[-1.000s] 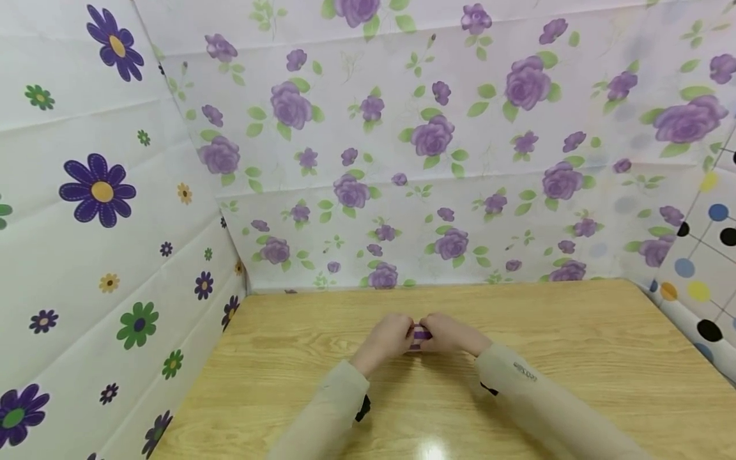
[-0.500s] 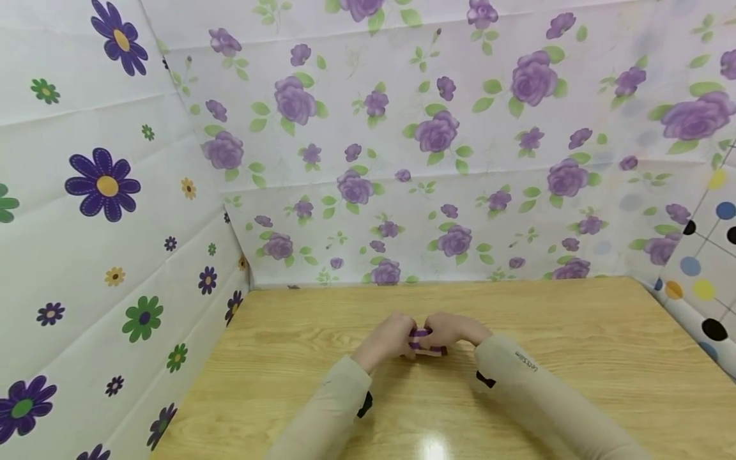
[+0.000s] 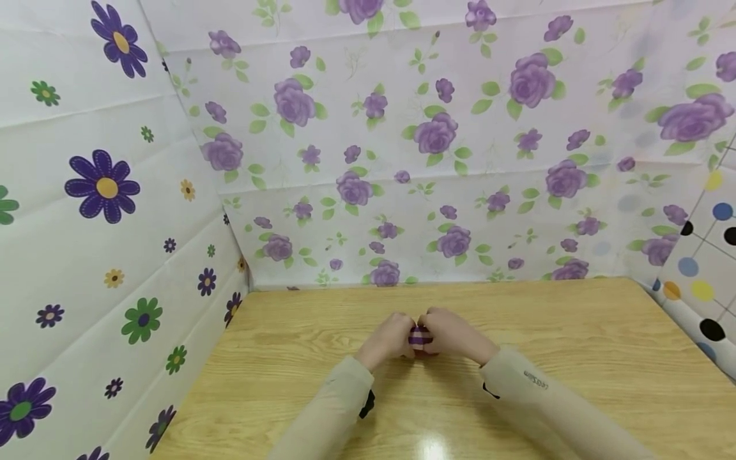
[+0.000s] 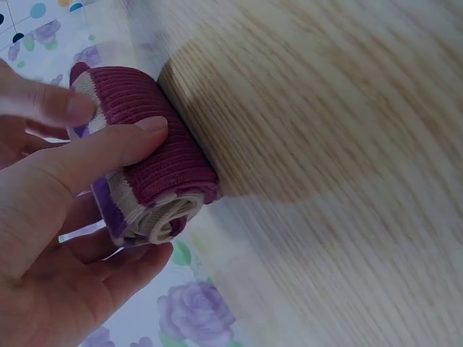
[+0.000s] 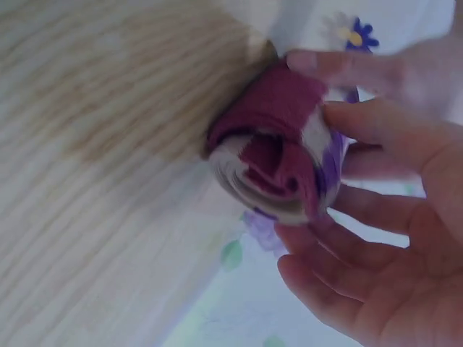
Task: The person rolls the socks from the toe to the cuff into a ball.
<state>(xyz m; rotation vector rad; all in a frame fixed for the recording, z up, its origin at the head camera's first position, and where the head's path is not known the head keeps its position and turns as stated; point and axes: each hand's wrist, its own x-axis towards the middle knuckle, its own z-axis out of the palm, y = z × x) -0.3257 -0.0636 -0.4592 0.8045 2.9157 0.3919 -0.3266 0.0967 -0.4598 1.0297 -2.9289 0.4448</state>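
A rolled-up sock [image 4: 148, 137] with a maroon ribbed cuff and white and purple stripes sits low over the wooden table. In the head view only a small striped part of the sock [image 3: 420, 337] shows between the hands. My left hand [image 4: 65, 210] grips one end, thumb on the ribbing and fingers behind. At the other end, my right hand [image 5: 391, 224] holds the roll between its thumb and fingers. The spiral of folded fabric faces the camera in both wrist views, with a maroon fold tucked inside on the right.
The wooden table [image 3: 299, 326] extends around both hands. Behind it hangs a floral sheet [image 3: 402, 211]. A flower-print sheet [image 3: 75, 268] borders the left, and a dotted sheet [image 3: 696, 268] the right.
Half a second ago a dark-tipped end of the sock stuck out below the right hand; now it is not visible there. The right hand has shifted slightly, while the left has barely moved.
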